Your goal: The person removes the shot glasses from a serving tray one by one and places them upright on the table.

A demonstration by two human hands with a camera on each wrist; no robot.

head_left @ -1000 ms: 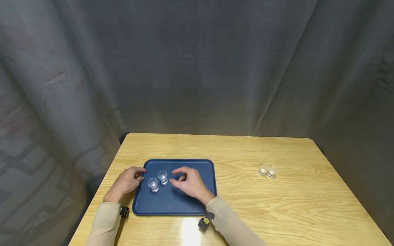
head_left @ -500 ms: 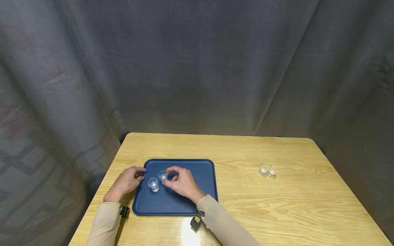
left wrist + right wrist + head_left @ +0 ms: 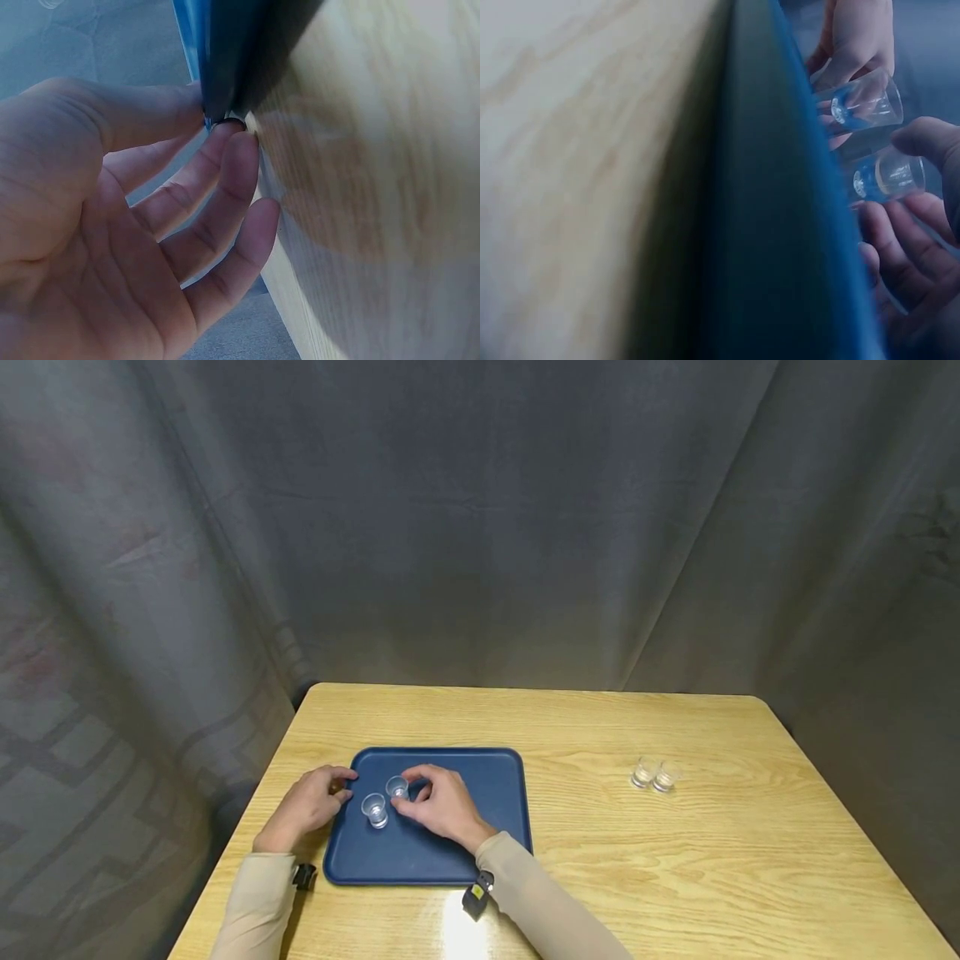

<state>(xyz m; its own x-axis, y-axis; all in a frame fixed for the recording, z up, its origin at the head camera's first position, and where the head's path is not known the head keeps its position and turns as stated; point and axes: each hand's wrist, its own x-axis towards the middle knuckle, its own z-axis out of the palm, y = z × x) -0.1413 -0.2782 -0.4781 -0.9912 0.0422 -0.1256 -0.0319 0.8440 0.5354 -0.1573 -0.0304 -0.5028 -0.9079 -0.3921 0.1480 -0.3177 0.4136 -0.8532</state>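
Note:
A blue tray (image 3: 397, 867) lies on the left part of the table. Two small clear shot glasses stand upright on it, side by side. My right hand (image 3: 444, 808) reaches in from the right and holds the farther shot glass (image 3: 397, 787) between thumb and fingers. In the right wrist view that held glass (image 3: 889, 178) sits between thumb and fingertips, its base near the tray. The nearer shot glass (image 3: 374, 810) stands just left of it, untouched. At the tray's left rim, my left hand (image 3: 306, 806) pinches the edge, thumb (image 3: 161, 112) against the rim.
Two more shot glasses, a left one (image 3: 642, 773) and a right one (image 3: 664, 777), stand close together on the right of the wooden table (image 3: 720, 860). A grey curtain (image 3: 480, 527) hangs behind the table and along its sides.
My right hand has moved left to the farther shot glass, and its thumb and fingers have come together on it. The left hand has stayed at the tray's rim.

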